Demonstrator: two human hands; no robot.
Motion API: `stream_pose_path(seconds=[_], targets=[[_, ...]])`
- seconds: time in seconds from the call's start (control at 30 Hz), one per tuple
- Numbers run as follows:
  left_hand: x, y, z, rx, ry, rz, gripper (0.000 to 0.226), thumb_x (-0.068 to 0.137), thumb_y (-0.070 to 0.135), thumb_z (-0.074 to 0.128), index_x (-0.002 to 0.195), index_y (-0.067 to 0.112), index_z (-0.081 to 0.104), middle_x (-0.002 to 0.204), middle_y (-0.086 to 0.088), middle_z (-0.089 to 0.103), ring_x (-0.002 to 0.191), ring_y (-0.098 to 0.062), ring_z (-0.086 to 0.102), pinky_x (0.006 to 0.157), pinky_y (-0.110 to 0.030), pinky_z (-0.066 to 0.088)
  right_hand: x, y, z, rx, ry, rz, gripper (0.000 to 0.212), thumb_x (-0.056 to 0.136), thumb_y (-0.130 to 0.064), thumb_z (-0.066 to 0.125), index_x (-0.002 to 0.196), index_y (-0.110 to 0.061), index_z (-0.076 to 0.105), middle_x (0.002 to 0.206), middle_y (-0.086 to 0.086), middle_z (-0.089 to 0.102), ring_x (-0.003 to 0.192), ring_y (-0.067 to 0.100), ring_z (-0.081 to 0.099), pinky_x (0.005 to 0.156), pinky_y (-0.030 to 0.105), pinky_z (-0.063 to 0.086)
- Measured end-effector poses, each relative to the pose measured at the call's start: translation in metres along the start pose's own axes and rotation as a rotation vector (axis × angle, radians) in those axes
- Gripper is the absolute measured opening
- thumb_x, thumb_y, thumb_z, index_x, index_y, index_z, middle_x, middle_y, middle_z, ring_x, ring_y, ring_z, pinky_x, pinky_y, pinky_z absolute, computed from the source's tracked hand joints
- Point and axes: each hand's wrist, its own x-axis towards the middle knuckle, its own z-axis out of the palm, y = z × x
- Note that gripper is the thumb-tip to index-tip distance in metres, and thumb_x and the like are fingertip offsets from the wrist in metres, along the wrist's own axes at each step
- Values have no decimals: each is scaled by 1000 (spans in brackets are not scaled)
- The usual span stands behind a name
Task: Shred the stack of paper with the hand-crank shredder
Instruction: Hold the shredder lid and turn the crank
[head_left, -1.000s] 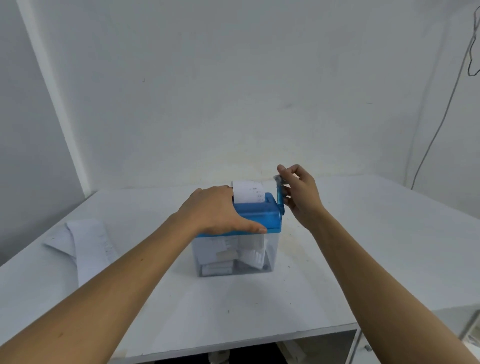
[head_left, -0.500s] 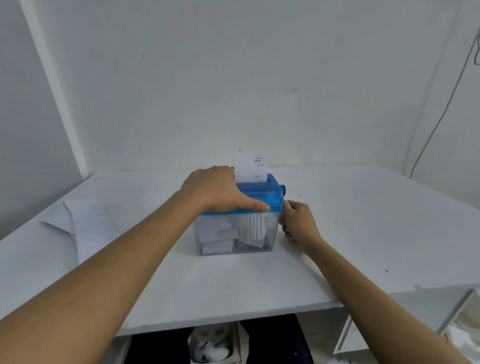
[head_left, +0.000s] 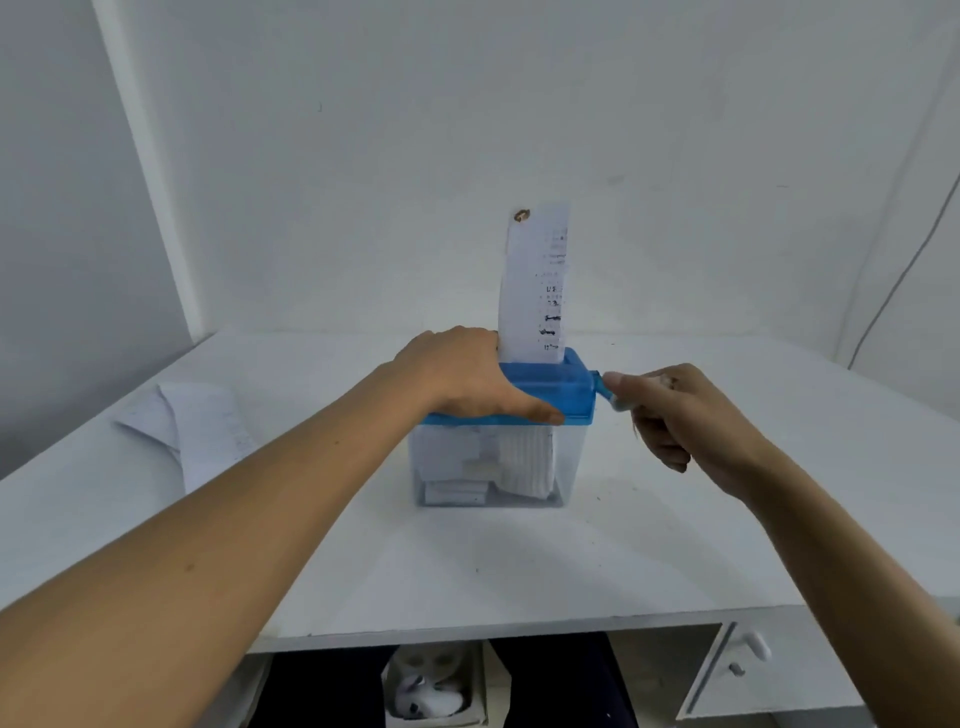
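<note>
The hand-crank shredder (head_left: 558, 392) has a blue top on a clear bin (head_left: 569, 467) and stands mid-table. A printed paper strip (head_left: 535, 291) sticks upright out of its slot. White shreds (head_left: 524, 462) hang inside the bin. My left hand (head_left: 462, 379) rests over the blue top, thumb along its front edge. My right hand (head_left: 680, 415) grips the blue crank handle (head_left: 605, 389) at the shredder's right side. A stack of paper (head_left: 197, 431) lies at the table's left.
The white table (head_left: 519, 561) sits in a corner of white walls. A drawer with a knob (head_left: 748, 660) is under its front right. A cable (head_left: 893, 291) hangs down the right wall. Legs and a shoe show below the front edge.
My right hand has swung the crank from its low position up to the shredder's right side. The paper strip stands much taller above the slot than before. My left hand stays on the top.
</note>
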Motion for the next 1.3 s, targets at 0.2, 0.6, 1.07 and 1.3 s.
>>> stream_pose_path(seconds=[0.2,0.6,1.07,1.3], targets=[[-1,1,0,-42,-18,34,96,55,94,66,136,44,50,114,17,64,94,-10,62,77,-32,53,20,-2,11,42,214,-117,59,102,-37,52,45,-21,58,38,1,37,34,16,29,39,22,30],[-6,2,1,27,18,88,95,60,93,63,139,43,48,114,15,64,93,-10,61,73,-27,51,97,56,31,6,253,216,28,99,-25,57,76,-9,54,68,7,57,61,21,52,59,32,45],[-9,8,0,45,22,30,97,62,93,61,141,39,48,106,13,58,92,-16,60,69,-28,48,-19,50,31,-191,190,61,39,100,-23,51,65,-8,59,54,6,61,44,12,54,50,27,43],[-7,6,2,9,7,55,100,53,95,65,136,42,51,112,15,65,91,-11,63,73,-29,55,-11,-2,-5,-144,207,-184,47,101,-42,52,79,-2,64,58,-2,54,52,12,54,49,24,45]])
